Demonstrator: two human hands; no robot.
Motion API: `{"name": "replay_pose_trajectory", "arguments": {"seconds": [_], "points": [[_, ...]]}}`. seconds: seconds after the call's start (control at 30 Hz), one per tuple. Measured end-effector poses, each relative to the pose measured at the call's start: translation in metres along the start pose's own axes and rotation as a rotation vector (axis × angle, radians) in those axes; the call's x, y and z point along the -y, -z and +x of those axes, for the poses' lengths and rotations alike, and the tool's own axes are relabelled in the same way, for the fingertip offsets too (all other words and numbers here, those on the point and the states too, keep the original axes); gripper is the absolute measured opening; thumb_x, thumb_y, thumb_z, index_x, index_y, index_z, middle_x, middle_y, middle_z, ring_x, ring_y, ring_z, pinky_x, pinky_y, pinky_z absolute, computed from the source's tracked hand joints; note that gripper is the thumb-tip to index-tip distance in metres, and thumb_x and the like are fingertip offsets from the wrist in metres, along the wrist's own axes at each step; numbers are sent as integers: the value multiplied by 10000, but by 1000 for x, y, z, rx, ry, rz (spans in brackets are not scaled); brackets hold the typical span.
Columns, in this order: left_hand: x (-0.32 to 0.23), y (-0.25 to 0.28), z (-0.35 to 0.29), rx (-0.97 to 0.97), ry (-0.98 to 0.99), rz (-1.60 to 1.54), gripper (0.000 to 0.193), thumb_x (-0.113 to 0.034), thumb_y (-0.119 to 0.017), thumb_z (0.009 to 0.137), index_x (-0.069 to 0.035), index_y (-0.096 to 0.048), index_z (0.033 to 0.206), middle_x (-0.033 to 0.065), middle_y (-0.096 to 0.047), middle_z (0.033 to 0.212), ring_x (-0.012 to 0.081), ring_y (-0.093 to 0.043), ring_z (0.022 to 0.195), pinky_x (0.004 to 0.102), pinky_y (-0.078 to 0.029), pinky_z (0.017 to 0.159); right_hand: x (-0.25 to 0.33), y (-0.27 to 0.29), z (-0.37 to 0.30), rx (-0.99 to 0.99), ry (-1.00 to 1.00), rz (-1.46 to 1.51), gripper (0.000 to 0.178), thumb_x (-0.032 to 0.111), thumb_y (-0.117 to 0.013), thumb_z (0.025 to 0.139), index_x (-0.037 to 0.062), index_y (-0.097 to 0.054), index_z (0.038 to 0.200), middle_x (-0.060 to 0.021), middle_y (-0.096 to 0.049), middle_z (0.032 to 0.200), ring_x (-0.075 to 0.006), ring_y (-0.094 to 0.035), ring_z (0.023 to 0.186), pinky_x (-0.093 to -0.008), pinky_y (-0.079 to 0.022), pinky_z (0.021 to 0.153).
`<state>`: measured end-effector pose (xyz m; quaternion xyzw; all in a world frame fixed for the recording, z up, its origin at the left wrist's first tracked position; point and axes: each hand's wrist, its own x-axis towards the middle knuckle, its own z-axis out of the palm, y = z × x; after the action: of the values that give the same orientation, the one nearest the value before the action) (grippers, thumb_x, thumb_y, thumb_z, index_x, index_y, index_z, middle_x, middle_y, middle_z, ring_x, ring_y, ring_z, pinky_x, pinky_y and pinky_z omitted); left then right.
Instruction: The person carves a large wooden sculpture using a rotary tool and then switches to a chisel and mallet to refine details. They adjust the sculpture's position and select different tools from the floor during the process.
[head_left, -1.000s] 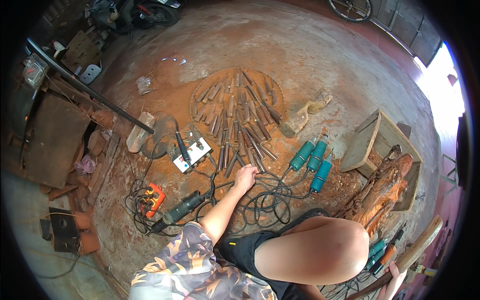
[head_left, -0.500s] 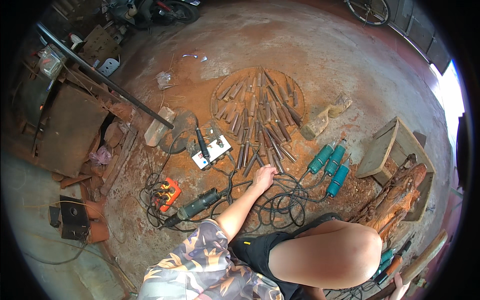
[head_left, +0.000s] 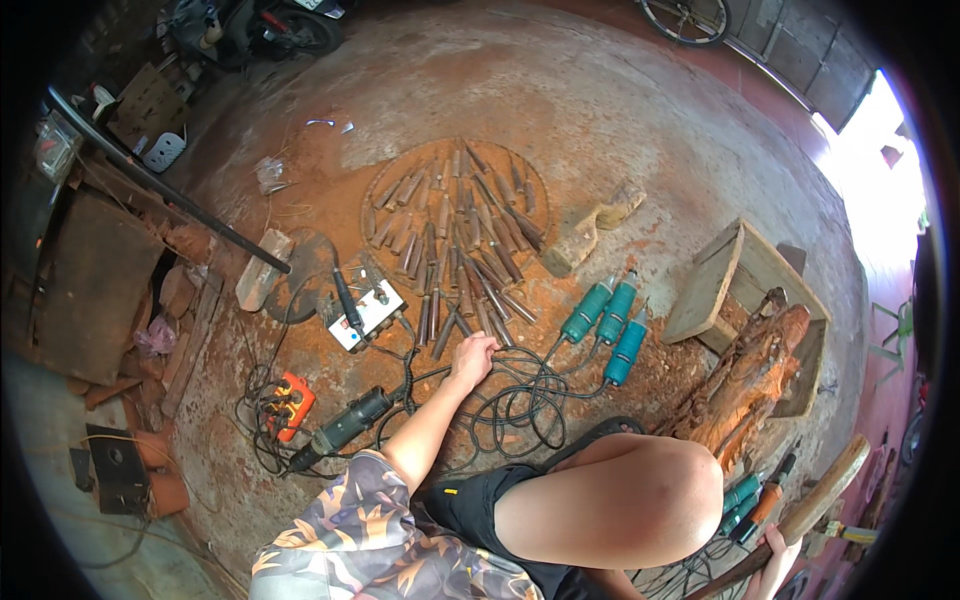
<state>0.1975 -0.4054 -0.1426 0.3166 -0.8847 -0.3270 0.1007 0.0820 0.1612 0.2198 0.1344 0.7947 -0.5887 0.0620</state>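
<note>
Down at the near end of a spread of carving chisels (head_left: 465,285), my left hand (head_left: 474,360) has its fingers bent and closed. They cover the end of one dark chisel; whether they grip it is hidden. The chisels fan out on a round, sawdust-covered patch of floor. At the lower right, past my bent knee, my right hand (head_left: 774,566) is wrapped round a long wooden club (head_left: 820,495), thick at its far end. Close by lie an orange-handled tool (head_left: 768,500) and green power tools (head_left: 738,500).
Black cables (head_left: 520,400) coil beside my left hand. Three teal rotary tools (head_left: 605,320) lie to the right, before a wooden box (head_left: 705,300) and a rough carved log (head_left: 755,390). Left are a white control box (head_left: 365,318), a green grinder (head_left: 350,420) and an orange power strip (head_left: 290,405).
The whole view has shifted, so the floor things appear further left. My left hand stays at the same chisels. More of my right hand and the wooden club shows now.
</note>
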Motion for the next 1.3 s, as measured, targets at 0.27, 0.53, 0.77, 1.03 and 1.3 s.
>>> {"name": "replay_pose_trajectory", "arguments": {"seconds": [0.27,0.53,0.77,1.03,1.3], "points": [[0,-2,0,-14,26,-40,112,-21,-649,818,-89,-725,863,134,-629,870,350,-638,869,439,-506,740,-11,12,7,23,10,72,726,-138,-704,682,-58,-485,1370,-159,-582,1246,-265,-574,1090,-343,-491,904],[-11,33,63,-329,41,-200,164,-80,-652,831,-113,-770,940,129,-727,798,249,-708,699,385,-566,677,-41,40,21,-122,-54,-147,632,1,-744,716,-60,-538,1311,-184,-613,1194,-272,-598,1040,-372,-501,877],[74,39,265,-398,392,-463,325,-103,-610,783,-44,-738,1077,155,-743,998,255,-707,951,365,-539,870,-45,51,23,-161,-16,-601,569,158,-727,834,-60,-552,1330,-203,-609,1292,-286,-599,1116,-408,-475,971],[121,15,346,115,407,-481,586,-374,-705,913,-55,-558,1382,122,-594,1372,248,-591,1195,453,-507,939,-13,35,10,-413,-237,-428,437,7,-787,651,20,-558,1023,-37,-607,773,-149,-615,656,-301,-510,609],[140,20,389,-57,752,-453,873,-542,-541,977,-133,-91,1603,120,-175,1646,352,-226,1488,574,-244,1180,-28,42,30,-422,-233,-182,439,-80,-786,665,27,-534,1009,-72,-663,775,-160,-645,644,-308,-524,586]]}}
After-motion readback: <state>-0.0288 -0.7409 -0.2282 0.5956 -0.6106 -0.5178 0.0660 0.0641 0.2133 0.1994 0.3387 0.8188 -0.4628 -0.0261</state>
